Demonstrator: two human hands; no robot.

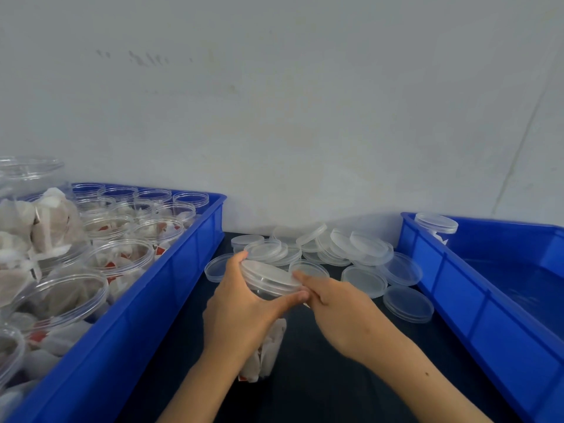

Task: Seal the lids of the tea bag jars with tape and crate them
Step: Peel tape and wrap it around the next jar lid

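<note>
A clear plastic jar (268,346) with tea bags inside stands on the dark table between two blue crates. My left hand (241,312) grips it just below the lid, thumb across the front. A translucent lid (268,276) sits on its top. My right hand (332,303) touches the lid's right edge with its fingertips; what it pinches there, if anything, is hidden. No tape roll shows.
The left blue crate (171,288) holds several open jars of tea bags. The right blue crate (488,300) holds one lidded jar (436,224) at its far corner. Several loose lids (351,254) lie heaped on the table by the white wall.
</note>
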